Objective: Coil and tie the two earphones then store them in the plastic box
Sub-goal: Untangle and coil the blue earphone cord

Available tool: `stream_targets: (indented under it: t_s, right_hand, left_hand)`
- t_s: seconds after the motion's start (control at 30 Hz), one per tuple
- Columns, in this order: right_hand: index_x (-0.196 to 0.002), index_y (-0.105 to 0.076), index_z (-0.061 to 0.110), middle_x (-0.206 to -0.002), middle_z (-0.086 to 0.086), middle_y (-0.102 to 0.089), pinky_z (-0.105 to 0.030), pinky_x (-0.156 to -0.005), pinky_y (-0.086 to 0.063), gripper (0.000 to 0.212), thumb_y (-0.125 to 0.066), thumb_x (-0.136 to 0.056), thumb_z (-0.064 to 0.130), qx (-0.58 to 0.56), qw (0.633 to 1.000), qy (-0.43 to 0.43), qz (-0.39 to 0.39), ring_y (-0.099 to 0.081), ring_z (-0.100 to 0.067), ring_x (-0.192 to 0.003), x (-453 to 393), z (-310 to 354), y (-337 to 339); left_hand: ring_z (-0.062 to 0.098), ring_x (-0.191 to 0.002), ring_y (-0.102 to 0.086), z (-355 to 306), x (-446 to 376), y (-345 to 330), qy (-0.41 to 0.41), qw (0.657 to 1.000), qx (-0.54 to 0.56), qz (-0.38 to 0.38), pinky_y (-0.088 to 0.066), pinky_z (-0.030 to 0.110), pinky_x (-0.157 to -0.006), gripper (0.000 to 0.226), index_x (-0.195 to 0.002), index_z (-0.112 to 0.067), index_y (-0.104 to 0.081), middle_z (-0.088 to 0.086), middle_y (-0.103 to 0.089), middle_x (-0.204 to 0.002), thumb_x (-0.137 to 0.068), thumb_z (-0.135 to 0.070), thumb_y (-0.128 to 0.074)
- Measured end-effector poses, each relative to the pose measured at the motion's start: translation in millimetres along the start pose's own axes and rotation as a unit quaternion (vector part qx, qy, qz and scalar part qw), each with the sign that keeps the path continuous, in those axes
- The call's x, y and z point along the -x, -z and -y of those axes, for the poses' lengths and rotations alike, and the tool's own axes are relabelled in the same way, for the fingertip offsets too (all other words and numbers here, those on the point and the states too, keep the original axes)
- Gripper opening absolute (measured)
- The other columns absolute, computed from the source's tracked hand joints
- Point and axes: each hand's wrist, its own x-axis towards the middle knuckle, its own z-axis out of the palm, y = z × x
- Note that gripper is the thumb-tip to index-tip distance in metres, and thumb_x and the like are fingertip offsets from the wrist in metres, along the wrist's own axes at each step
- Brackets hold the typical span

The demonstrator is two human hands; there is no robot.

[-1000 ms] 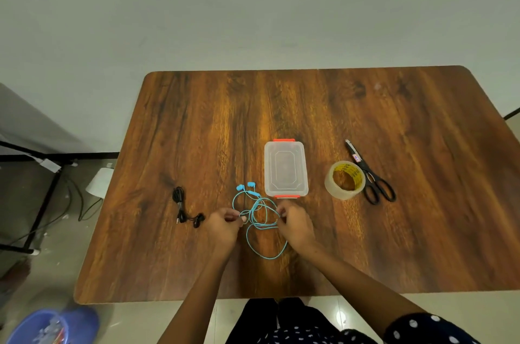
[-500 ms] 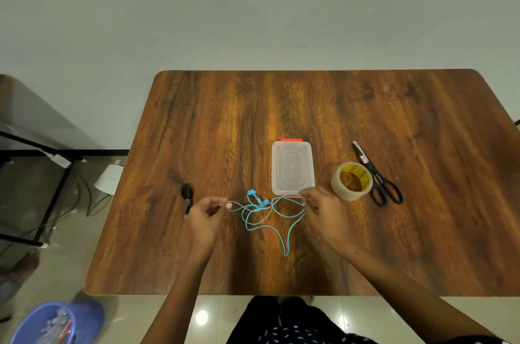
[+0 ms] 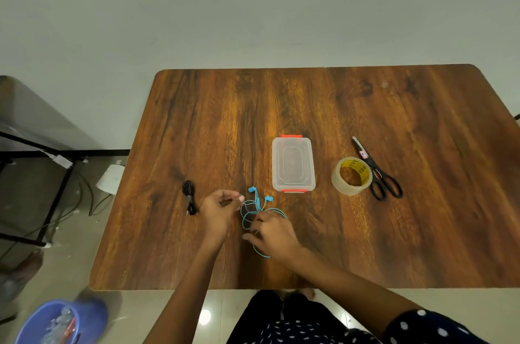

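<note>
Head view. Brown wood-grain worktop (image 3: 323, 107) with rounded corners, seen from above.

Left hand (image 3: 218, 210): fingers curled, thumb and fingertips pinching one end of the thin light-blue earphone cable (image 3: 254, 210) at its right side. Right hand (image 3: 274, 232): lies palm down over the cable loops, fingers bent; strands run under and around the fingers, so it has hold of the cable, though the exact grip is hidden.

Light-blue earphones: loosely looped on the worktop between the two hands, near the front edge and just in front-left of the box. The two earbuds (image 3: 260, 193) lie at the far end of the bundle, pointing away from the person; one loop trails toward the person below the right hand. Long axis of the bundle runs roughly front to back.

Black earphones (image 3: 190, 197): small bundled coil left of the left hand, apart from it, long axis front to back, plug end nearest the person.

Clear rectangular plastic box with orange clips (image 3: 293, 164): lid on, long axis front to back, clips at near and far ends.

Right of the box: roll of clear packing tape with yellow core (image 3: 351, 176), lying flat; black-handled scissors (image 3: 377, 172) touching or just beside it, blades pointing away and left.

Blue plastic tub (image 3: 55, 321) on the floor, lower left.
</note>
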Motion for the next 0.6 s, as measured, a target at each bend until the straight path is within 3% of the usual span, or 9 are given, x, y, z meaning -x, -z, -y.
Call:
stream_targets:
  t_s: [0.13, 0.3, 0.4, 0.5, 0.6]
  right_hand:
    - [-0.113, -0.060, 0.009, -0.117, -0.011, -0.059, -0.036, -0.080, -0.048, 0.054, -0.046, -0.090, 0.056, 0.060, 0.994, -0.083, 0.040, -0.058, -0.026, -0.103, -17.2, 12.1, -11.2]
    - [-0.115, -0.057, 0.008, -0.118, -0.012, -0.061, -0.036, -0.074, -0.050, 0.027, -0.041, -0.097, 0.022, 0.077, 0.990, -0.121, 0.017, -0.062, -0.028, -0.099, -38.5, 18.4, -7.1]
    - [-0.115, -0.057, 0.009, -0.115, -0.011, -0.063, -0.034, -0.078, -0.050, 0.025, -0.043, -0.097, 0.020, 0.042, 0.991, -0.128, 0.000, -0.061, -0.027, -0.099, -41.7, 16.8, -1.5]
    - [-0.113, -0.060, 0.013, -0.110, -0.007, -0.066, -0.031, -0.079, -0.050, 0.024, -0.047, -0.097, 0.025, -0.020, 0.992, -0.126, -0.026, -0.063, -0.023, -0.096, -37.9, 11.9, 16.3]
    - [-0.118, -0.061, 0.017, -0.108, -0.002, -0.068, -0.028, -0.080, -0.053, 0.026, -0.054, -0.095, 0.026, -0.101, 0.985, -0.126, -0.053, -0.066, -0.020, -0.094, -27.2, 4.3, 41.6]
  left_hand:
    - [0.018, -0.076, -0.069, -3.1, 1.0, -2.3, 0.008, 1.000, -0.001, -0.001, -0.058, 0.025, -0.066, 0.009, -0.084, -0.003, -0.069, 0.008, -0.071, -0.081, -0.077, -0.003, -0.074]
    - [0.020, -0.074, -0.067, -3.4, 1.6, -0.8, 0.014, 1.000, 0.014, -0.008, -0.057, 0.021, -0.061, 0.008, -0.082, -0.002, -0.068, 0.011, -0.070, -0.079, -0.076, -0.001, -0.074]
    - [0.021, -0.074, -0.068, -2.1, 0.7, 3.4, 0.018, 1.000, 0.020, -0.013, -0.056, 0.024, -0.061, 0.009, -0.080, -0.007, -0.068, 0.010, -0.070, -0.079, -0.077, -0.002, -0.074]
    - [0.015, -0.075, -0.066, -3.8, -2.2, 12.3, -0.001, 0.999, -0.042, 0.008, -0.055, 0.028, -0.070, 0.009, -0.082, -0.010, -0.071, 0.004, -0.071, -0.081, -0.078, -0.003, -0.073]
    - [0.007, -0.081, -0.063, -10.4, -4.3, 22.8, -0.032, 0.989, -0.125, 0.075, -0.045, 0.007, -0.070, 0.016, -0.095, -0.007, -0.073, 0.003, -0.071, -0.092, -0.080, -0.006, -0.072]
